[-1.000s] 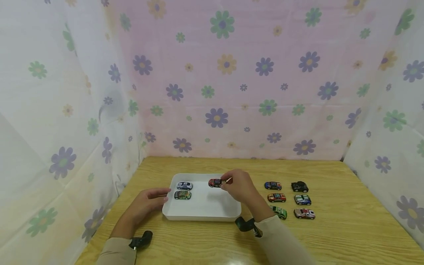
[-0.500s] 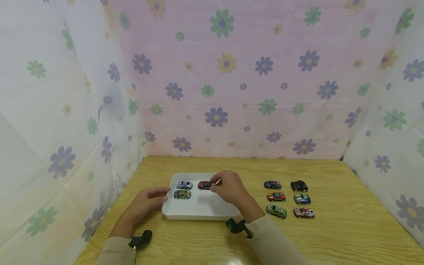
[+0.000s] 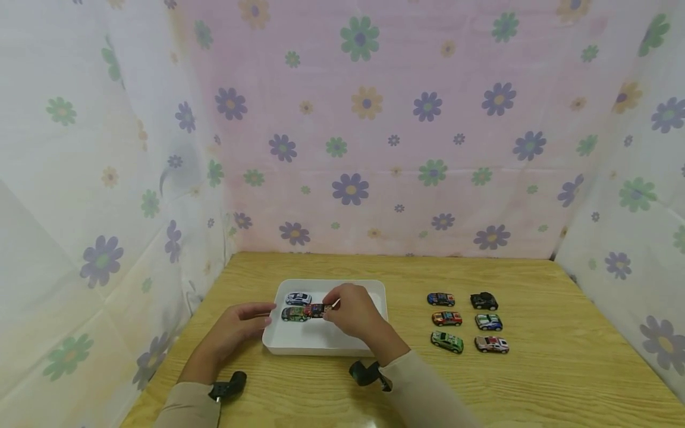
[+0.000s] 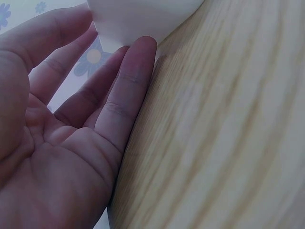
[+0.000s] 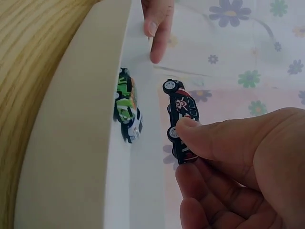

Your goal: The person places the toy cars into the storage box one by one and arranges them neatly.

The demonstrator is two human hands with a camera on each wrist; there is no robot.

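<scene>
Above the inside of the white tray (image 3: 342, 339), my right hand (image 3: 355, 312) pinches a black and red toy car (image 3: 317, 310) by its rear, between thumb and fingers. Up close in the right wrist view, this toy car (image 5: 183, 114) shows a skull print on its side. Two toy cars stand in the tray's left part: a white one (image 3: 298, 299) behind and a green patterned one (image 3: 293, 314) in front. At the tray's left edge rests my left hand (image 3: 235, 330), fingers extended. The left wrist view has its fingertips against the tray's outer wall (image 4: 138, 21).
Right of the tray, several toy cars stand in two columns on the wooden table (image 3: 551, 368), among them a blue one (image 3: 441, 299), a black one (image 3: 484, 301) and a green one (image 3: 446, 341). Flowered cloth (image 3: 396, 196) encloses the back and sides.
My right hand has carried the black and red toy car leftward and slightly nearer, up to the green patterned car. My left hand has stayed at the tray's edge.
</scene>
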